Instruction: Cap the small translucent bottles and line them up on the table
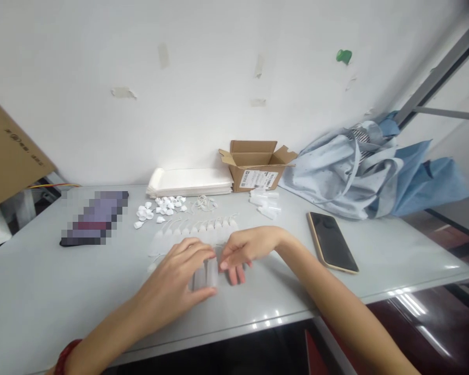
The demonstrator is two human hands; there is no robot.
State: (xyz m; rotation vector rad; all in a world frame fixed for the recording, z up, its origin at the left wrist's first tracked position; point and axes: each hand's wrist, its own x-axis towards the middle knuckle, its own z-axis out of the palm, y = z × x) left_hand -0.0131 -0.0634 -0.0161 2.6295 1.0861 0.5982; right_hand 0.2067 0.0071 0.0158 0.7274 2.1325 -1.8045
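Note:
My left hand [180, 278] spans several translucent plastic bottles [206, 275] lying side by side on the table, fingers along their far end and thumb at the near end. Close to the row's right side is my right hand [244, 252], bent down at the wrist, its fingers loosely curled and apart. Nothing shows between those fingers, and whether they touch the bottles is unclear. Beyond both hands runs a row of similar bottles with thin curved tips [203, 226]. The left hand covers part of the bottles nearest me.
White caps [166, 207] and thin pale nozzle pieces [205, 203] lie in piles behind the row. Loose clear bottles [266, 200] sit before an open carton [258, 165]. White flat sheets [191, 181], a phone [332, 242], a blue cloth bag [344, 172] and a blurred-out dark object [96, 219] surround them.

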